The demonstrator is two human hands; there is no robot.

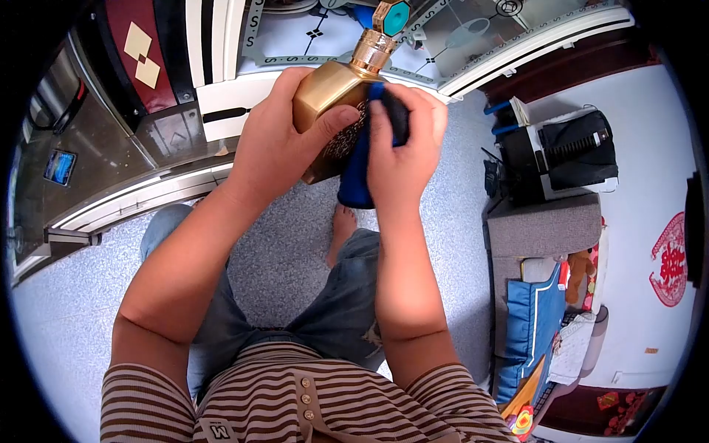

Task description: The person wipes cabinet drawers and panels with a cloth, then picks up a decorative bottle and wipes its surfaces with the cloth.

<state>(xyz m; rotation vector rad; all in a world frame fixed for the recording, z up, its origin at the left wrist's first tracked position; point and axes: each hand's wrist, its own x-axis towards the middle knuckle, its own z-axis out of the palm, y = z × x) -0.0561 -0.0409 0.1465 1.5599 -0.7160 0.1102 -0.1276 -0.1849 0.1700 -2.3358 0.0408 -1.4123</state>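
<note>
Up in front of me, my left hand [281, 136] is wrapped round a gold faceted bottle [325, 88], its thumb across the patterned side. The bottle is tilted, and its gold neck and stopper with a turquoise face [396, 18] point up and to the right. A dark blue cloth [357, 181] is pinched in my right hand [410, 144] and lies against the bottle's right side. Part of the cloth hangs below my fingers. Behind those fingers the far side of the bottle is hidden.
A glass-doored cabinet [295, 48] stands just beyond the bottle. To the left is a dark counter [103, 159] with a phone-like screen [60, 167] on it. A grey sofa [546, 225] with a blue cushion [521, 310] lines the right side, near a black-and-white machine [572, 151].
</note>
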